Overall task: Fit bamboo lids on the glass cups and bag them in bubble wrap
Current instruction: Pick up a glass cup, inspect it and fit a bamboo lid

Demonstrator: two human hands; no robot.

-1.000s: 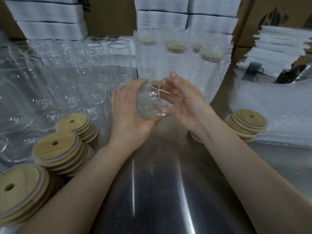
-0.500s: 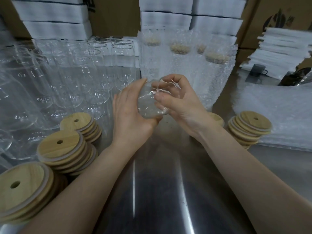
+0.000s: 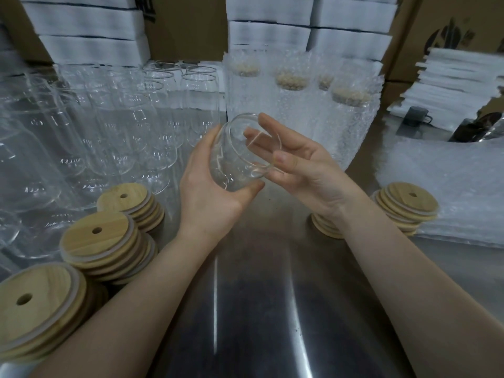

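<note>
Steel table (image 3: 253,309) fills the lower view, edges cut off by the frame. Cardboard boxes (image 3: 188,25) and white foam stacks (image 3: 90,31) line the back; more foam sheets (image 3: 458,77) piled at right, partly cropped.

Bare glass cups (image 3: 114,126) crowd the left half: too many overlapping and too clear to count, approx. a dozen-plus, several cut off at the left edge. Bubble-wrapped cups (image 3: 305,110) stand behind the hands: 4 bamboo tops show through the wrap, the one at the rear mostly hidden. Loose bubble wrap pile (image 3: 447,186) lies at right, cropped. A dark mug-like item (image 3: 414,117) sits behind it, hard to make out.

Bamboo lid stacks: 3 on the left (image 3: 101,241), nearest one cut off by the frame; 2 on the right (image 3: 409,205), w/ one mostly hidden behind the right wrist. Lids per stack can't be counted reliably.

One glass cup (image 3: 240,156) is held above the table centre, tilted, mouth toward the right, no lid on it.

Left hand (image 3: 215,192) curls around the cup's body and base, thumb under, gripping it. Right hand (image 3: 302,165) is loosely open, fingers (image 3: 261,140) extended at the cup's mouth, touching the rim; it holds nothing itself.
</note>
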